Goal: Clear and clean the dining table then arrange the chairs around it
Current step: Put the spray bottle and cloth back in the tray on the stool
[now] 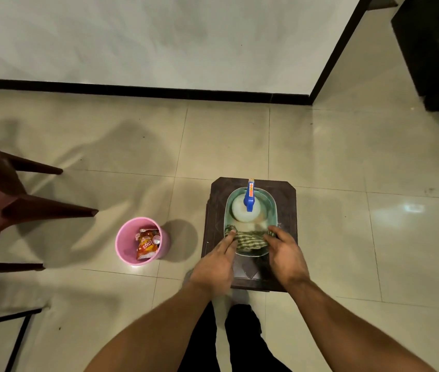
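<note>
Head view looks straight down on a low dark desk (285, 200) standing on the tiled floor at 12 o'clock from the person's feet. On it sits a green basin (273, 204), and the checked cloth (250, 238) lies bunched across the basin's 6 o'clock end. The cloth's long axis runs from 9 o'clock to 3 o'clock, square across the reach of both arms. The left hand (217, 260) meets the 9 o'clock end with straight fingers laid on the fabric, flat and not clenched. The right hand (284, 251) is on the 3 o'clock end, its fingers curling down over the cloth and seemingly gripping it. Neither hand is clearly nearer; each sits at its own end. A white spray bottle (245, 208) with a blue trigger stands in the basin at 12 o'clock from the cloth, just beyond the fingertips. Lifting the cloth probably means drawing it up and toward 6 o'clock, away from the bottle. A pink bin (164, 245) holding a snack packet (146, 247) stands at 9 o'clock from the desk, apart from it.
</note>
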